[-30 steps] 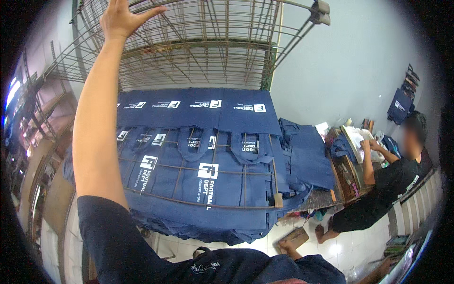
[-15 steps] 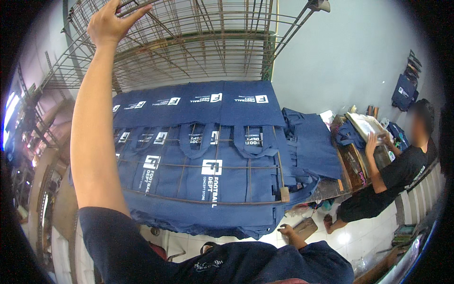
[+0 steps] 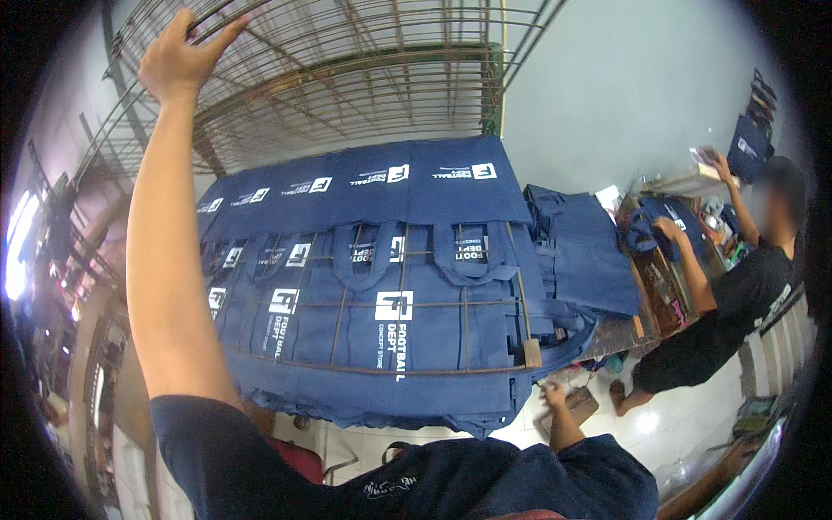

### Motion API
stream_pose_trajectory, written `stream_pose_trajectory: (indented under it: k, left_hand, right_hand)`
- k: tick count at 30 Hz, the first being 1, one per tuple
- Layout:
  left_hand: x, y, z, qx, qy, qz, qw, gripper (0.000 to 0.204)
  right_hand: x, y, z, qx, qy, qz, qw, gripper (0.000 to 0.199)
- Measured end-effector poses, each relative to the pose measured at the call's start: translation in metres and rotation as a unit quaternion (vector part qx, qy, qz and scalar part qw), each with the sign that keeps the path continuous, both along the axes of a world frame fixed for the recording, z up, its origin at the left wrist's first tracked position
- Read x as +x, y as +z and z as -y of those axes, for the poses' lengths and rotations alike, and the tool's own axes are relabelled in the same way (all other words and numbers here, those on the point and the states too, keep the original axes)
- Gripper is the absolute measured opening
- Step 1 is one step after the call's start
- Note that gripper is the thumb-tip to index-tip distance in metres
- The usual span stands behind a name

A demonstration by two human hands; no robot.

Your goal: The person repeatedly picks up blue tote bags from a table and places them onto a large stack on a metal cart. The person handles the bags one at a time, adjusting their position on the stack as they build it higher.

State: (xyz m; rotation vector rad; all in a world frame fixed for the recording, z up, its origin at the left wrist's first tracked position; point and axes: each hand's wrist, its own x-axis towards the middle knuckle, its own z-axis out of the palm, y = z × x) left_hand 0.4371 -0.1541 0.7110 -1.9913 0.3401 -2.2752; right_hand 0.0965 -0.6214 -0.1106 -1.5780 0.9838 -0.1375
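My left hand (image 3: 178, 65) is raised high at the upper left, its fingers hooked round the edge of a raised wire rack shelf (image 3: 347, 65), thumb stretched along it. Low at the right, my right hand (image 3: 553, 394) hangs beside the near corner of the bag stack, fingers loosely apart, holding nothing visible. Between them, navy cloth tote bags (image 3: 347, 316) with white prints lie in rows on lower wire shelves. A shelf frame (image 3: 524, 321) with a small block at its corner rests across the nearer bags; a farther row (image 3: 347, 173) lies behind.
At the right, a person in black (image 3: 728, 303) works at a bench, one hand on a navy bag (image 3: 680, 221), the other on a raised frame (image 3: 693, 178). More navy bags (image 3: 589, 260) hang over the table corner. A brown board (image 3: 579, 407) is near the tiled floor.
My left hand and the raised shelf have shifted slightly up and left in view. My right hand has moved up and right. The other person has lifted the pale frame off the bag.
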Motion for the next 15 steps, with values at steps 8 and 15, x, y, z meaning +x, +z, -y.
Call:
stream_pose_trajectory:
  k: [8,15]
  left_hand:
    - [0.066,0.025,-0.060,-0.023,0.065,-0.022,0.997,0.069]
    - [0.096,0.029,-0.080,-0.058,0.073,-0.043,0.995,0.065]
  right_hand:
    - [0.080,0.050,0.122,-0.338,-0.416,0.121,0.835,0.026]
    - [0.100,0.157,0.196,0.239,-0.465,0.386,0.760,0.078]
